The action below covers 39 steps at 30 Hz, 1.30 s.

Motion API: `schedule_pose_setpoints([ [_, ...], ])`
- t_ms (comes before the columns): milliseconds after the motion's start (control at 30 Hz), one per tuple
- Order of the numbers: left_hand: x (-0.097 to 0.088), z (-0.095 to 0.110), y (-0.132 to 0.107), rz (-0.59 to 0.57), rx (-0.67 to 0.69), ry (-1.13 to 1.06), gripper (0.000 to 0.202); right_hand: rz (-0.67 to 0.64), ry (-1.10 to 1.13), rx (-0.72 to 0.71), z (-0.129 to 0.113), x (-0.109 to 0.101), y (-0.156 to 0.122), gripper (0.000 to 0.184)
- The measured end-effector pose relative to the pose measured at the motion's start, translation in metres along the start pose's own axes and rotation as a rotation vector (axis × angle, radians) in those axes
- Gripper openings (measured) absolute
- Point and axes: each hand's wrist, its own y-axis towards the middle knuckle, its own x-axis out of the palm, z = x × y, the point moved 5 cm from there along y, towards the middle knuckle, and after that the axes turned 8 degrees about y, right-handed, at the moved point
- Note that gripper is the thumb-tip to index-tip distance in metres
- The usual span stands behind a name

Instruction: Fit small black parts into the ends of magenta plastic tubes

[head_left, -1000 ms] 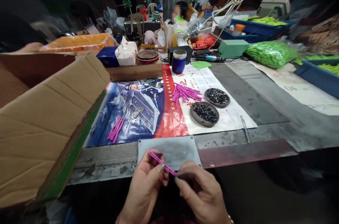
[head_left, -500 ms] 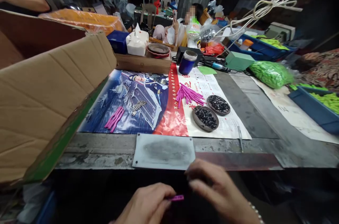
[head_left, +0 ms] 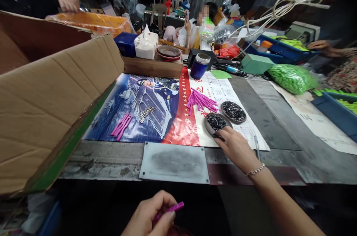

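My left hand (head_left: 156, 213) pinches a slim magenta plastic stick (head_left: 176, 206) between thumb and fingers, below the table's front edge. Its inner end is hidden by the hand. Over the near round dish (head_left: 208, 128) of small black pieces (head_left: 216, 120), my right hand (head_left: 232, 146) has its fingertips drawn together at the rim. What they pinch, if anything, is too small to make out. A second dish of black pieces (head_left: 233, 111) stands just behind. Loose magenta sticks (head_left: 201, 101) lie beside the dishes, and a smaller bunch of magenta pieces (head_left: 121, 126) lies farther left.
A grey metal plate (head_left: 174, 162) sits at the front edge; a thin metal tool (head_left: 256, 146) lies right of my right hand. Small silvery pieces (head_left: 147, 114) rest on the poster. A big cardboard box (head_left: 64, 91) blocks the left. Behind stands a blue jar (head_left: 199, 66). Co-workers are nearby.
My right hand has moved from below the table edge forward and right to the near dish. My left hand still holds the magenta stick, now tilted upward. A co-worker's hand has come onto the orange crate.
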Motion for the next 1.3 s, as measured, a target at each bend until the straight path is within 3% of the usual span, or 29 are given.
schedule_pose_setpoints([
  [233,0.006,0.0,0.007,-0.002,-0.009,-0.093,0.022,-0.01,0.04,0.04,0.004,-0.006,0.003,0.013],
  [367,0.01,0.001,0.011,0.022,-0.043,-0.187,0.017,0.048,0.181,0.038,-0.017,-0.018,-0.017,0.013],
  [500,0.013,0.009,0.014,0.065,-0.096,-0.376,0.014,0.108,0.658,0.066,-0.063,-0.016,-0.053,0.011],
  [667,0.019,0.02,0.018,0.119,-0.099,-0.605,0.026,0.05,1.313,0.191,-0.115,0.02,-0.083,0.015],
  [767,0.022,0.018,0.017,0.137,-0.094,-0.673,0.034,0.091,1.533,0.219,-0.13,0.04,-0.089,0.012],
  [933,0.021,0.015,0.009,0.175,-0.067,-0.64,0.033,0.151,1.565,0.266,-0.139,0.052,-0.096,0.012],
  [1300,0.012,0.016,-0.001,0.21,-0.05,-0.44,0.023,0.126,1.44,0.222,-0.139,0.052,-0.111,0.016],
])
